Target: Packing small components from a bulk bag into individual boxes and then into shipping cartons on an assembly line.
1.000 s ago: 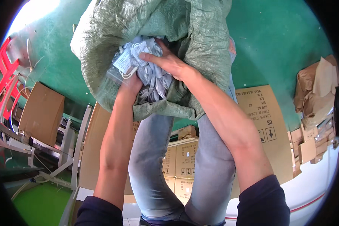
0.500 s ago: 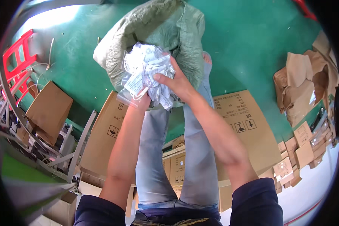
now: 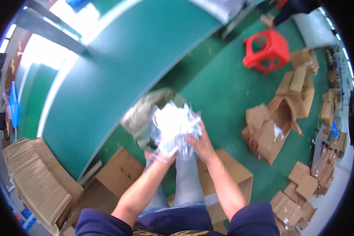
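Both my hands hold a large bundle of small clear plastic bags [image 3: 176, 122] with white contents, too blurred and bright to make out. My left hand [image 3: 165, 156] grips it from below at its near left side. On its right side my right hand [image 3: 201, 143] is closed, thumb on top. Beyond and left of the bundle, partly hidden by it, is a crumpled grey-green woven sack [image 3: 139, 118]. My legs in pale jeans [image 3: 189, 179] are below the bundle.
A long green-topped table [image 3: 118, 67] stretches across the far left. Cardboard boxes [image 3: 120, 171] stand beside my legs. Torn cardboard [image 3: 267, 137] lies on the right of the green floor. Farther back are a red plastic stool [image 3: 267, 51] and another person's hand [image 3: 267, 20].
My view has swung up, bringing the table, red stool and another person's hand into sight. The bundle is still in both hands, now held nearer to me and covering more of the sack.
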Demonstrator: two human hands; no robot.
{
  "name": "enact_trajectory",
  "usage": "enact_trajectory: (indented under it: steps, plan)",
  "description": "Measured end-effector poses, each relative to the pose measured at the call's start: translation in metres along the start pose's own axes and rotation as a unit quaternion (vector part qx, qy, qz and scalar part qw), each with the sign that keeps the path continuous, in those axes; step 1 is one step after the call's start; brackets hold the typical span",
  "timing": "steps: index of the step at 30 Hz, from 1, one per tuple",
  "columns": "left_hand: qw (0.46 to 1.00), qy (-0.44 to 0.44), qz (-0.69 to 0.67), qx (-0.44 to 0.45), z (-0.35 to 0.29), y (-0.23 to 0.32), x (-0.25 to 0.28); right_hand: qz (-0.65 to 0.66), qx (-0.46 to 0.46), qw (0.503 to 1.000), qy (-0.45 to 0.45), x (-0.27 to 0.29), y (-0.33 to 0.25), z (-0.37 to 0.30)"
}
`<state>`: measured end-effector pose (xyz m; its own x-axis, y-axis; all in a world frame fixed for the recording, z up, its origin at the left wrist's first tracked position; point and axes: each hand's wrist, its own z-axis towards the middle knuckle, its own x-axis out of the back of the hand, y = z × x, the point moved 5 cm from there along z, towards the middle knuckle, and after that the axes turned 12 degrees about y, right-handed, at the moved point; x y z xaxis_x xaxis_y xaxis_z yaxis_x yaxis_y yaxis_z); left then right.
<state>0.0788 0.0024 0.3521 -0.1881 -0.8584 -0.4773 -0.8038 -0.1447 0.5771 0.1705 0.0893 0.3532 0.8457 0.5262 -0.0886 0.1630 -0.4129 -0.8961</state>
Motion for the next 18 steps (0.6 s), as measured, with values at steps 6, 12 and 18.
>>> enact_trajectory:
  steps: [6,12,18]
  plan:
    - [0.984,-0.118,-0.124,-0.048,-0.137,0.121,-0.082,0.026,0.121,0.99,-0.062,-0.052,-0.22,-0.118]
    - [0.912,-0.193,-0.144,-0.332,-0.249,0.321,-0.044,0.002,0.235,0.945,-0.229,-0.221,-0.358,-0.206]
    - [0.802,-0.056,-0.177,-0.568,-0.388,0.509,0.085,0.002,0.241,0.846,-0.476,-0.454,-0.397,-0.318]
